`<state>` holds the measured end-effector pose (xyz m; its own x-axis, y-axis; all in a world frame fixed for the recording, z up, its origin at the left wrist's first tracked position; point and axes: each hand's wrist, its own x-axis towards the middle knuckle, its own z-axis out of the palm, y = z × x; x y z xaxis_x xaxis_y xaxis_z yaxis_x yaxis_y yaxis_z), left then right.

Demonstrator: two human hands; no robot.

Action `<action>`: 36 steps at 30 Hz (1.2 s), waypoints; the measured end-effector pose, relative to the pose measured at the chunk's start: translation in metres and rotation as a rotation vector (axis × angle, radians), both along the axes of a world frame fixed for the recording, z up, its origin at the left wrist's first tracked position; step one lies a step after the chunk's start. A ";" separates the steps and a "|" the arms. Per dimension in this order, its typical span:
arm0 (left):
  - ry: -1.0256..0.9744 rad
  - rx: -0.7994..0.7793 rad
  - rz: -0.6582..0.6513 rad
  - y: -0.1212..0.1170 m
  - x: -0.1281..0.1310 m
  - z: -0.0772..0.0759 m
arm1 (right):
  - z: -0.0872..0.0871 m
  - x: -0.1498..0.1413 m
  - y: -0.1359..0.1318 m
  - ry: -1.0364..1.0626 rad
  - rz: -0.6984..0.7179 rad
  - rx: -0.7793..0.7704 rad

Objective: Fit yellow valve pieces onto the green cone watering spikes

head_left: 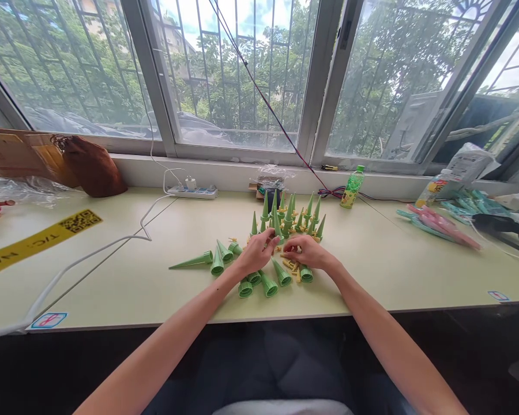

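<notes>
My left hand [259,252] is closed round the lower part of a green plastic spike [277,226], which points upward. Close to its right, my right hand [308,252] has its fingers bent together over a small pile of yellow plastic pieces [294,268]. Whatever is between those fingertips is too small to make out. Loose hollow green cones lie near the hands, among them a cone [269,285] with its threaded mouth facing me and a long cone [192,260] on its side at the left. Behind the hands, several green spikes [289,216] with yellow parts stand upright in a cluster.
A green-capped bottle [352,187] stands behind the cluster to the right. Along the windowsill sit a power strip [193,191] and a brown bag [94,167]. A white cable [145,227] crosses the left of the table. Pink and teal plastic packets [445,226] lie at the right.
</notes>
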<state>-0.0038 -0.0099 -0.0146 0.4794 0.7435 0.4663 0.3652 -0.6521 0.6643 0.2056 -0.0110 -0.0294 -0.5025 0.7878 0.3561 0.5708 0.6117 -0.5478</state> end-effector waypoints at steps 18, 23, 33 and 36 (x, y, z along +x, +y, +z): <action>-0.002 -0.015 0.001 -0.001 0.000 0.002 | 0.002 -0.004 -0.003 0.026 -0.010 0.020; -0.035 -0.021 0.016 -0.001 0.001 0.002 | 0.008 -0.006 -0.005 0.128 -0.050 0.147; -0.018 -0.027 0.035 -0.002 0.001 0.003 | 0.014 -0.010 -0.010 0.331 -0.083 0.273; -0.008 -0.027 0.040 -0.002 0.001 0.003 | 0.015 -0.011 -0.011 0.345 -0.079 0.282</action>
